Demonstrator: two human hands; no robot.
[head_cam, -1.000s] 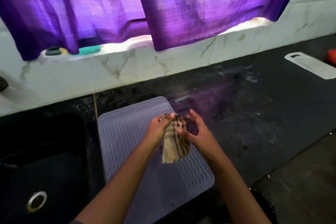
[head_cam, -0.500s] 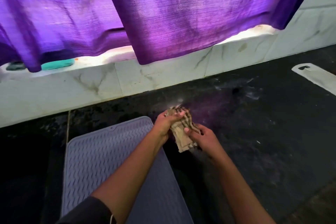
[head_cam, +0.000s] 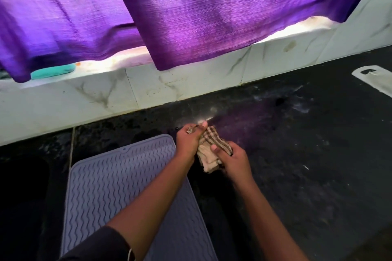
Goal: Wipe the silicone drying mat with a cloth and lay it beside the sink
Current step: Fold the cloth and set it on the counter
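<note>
A grey silicone drying mat (head_cam: 110, 186) with a wavy ridged surface lies flat on the black counter, just right of the dark sink (head_cam: 21, 197). A beige cloth with brown checks (head_cam: 212, 150) is bunched between both hands, held above the counter past the mat's far right corner. My left hand (head_cam: 189, 141) grips its upper end. My right hand (head_cam: 231, 160) grips its lower part. My left forearm crosses over the mat's right side.
A black stone counter (head_cam: 297, 165) stretches to the right. A white flat board (head_cam: 375, 78) lies at the far right edge. A marble-tiled wall (head_cam: 148, 89) runs behind, with purple curtains (head_cam: 212, 17) hanging over a sill that holds a teal item (head_cam: 53, 71).
The cloth and both hands have moved off the mat to the counter beyond its right corner. The view has shifted right, so the sink is now mostly out of sight.
</note>
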